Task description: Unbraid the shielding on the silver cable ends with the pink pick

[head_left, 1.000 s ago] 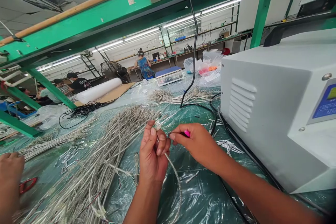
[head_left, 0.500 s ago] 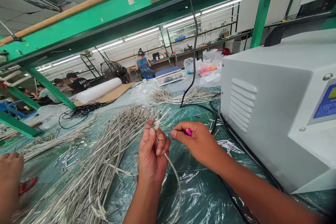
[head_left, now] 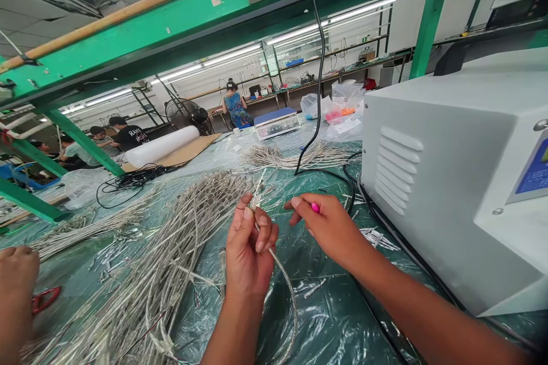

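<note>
My left hand (head_left: 250, 251) is closed round the end of a silver braided cable (head_left: 286, 285), whose tip sticks up between thumb and fingers while the rest trails down toward me. My right hand (head_left: 327, 227) hovers just right of that tip, fingers curled round a small pink-tipped tool (head_left: 315, 207). The two hands are a few centimetres apart. A big pile of similar braided cables (head_left: 171, 251) lies on the plastic-covered bench (head_left: 334, 319) to the left of my left hand.
A large white machine (head_left: 462, 182) stands at the right with black cords (head_left: 342, 177) beside it. Another person's hand (head_left: 15, 274) rests at the far left near red scissors (head_left: 43, 299). More cable bundles (head_left: 291, 157), a scale (head_left: 276, 122), bags and seated workers lie beyond.
My right hand has drawn away from the cable tip, up and to the right. My left hand keeps its grip, with the cable tip now standing straighter.
</note>
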A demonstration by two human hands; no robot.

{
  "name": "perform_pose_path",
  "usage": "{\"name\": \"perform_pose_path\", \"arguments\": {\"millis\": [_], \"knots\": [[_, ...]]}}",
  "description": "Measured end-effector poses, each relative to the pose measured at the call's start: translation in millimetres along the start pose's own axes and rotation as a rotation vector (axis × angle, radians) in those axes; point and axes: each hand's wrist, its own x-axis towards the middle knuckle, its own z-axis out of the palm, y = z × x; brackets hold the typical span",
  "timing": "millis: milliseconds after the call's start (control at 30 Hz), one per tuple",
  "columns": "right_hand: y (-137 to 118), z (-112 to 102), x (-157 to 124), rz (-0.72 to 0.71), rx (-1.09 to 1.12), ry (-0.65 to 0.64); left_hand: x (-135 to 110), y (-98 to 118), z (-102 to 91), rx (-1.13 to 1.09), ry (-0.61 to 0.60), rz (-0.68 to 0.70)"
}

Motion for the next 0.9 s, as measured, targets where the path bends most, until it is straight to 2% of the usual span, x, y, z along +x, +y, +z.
{"name": "perform_pose_path", "arguments": {"millis": [67,167,300,367,433,533,600,733,900], "knots": [[2,-3,2,-0.001,-0.045,0.079,0,0,0.2,-0.002,-0.001,0.000],[3,-5,3,-0.086,-0.089,0.189,0,0,-0.5,-0.003,0.003,-0.005],[2,-3,0,-0.134,-0.099,0.285,1,-1,-2.6,0.009,-0.005,-0.015],[0,-2,-3,-0.216,-0.133,0.363,1,-1,-3.3,0.029,-0.007,-0.021],[-1,-1,-6,-0.378,-0.187,0.426,1,-2,-3.7,0.055,-0.007,-0.035],[-1,1,-8,-0.608,-0.276,0.406,1,-4,-3.3,0.090,-0.013,-0.049],[2,2,-8,-0.677,-0.341,0.359,0,-5,-2.5,0.111,-0.023,-0.049],[7,3,-7,-0.683,-0.433,0.313,-1,-6,0.0,0.166,-0.060,-0.064],[6,3,-7,-0.614,-0.492,0.260,-3,-7,1.5,0.216,-0.117,-0.125]]}}
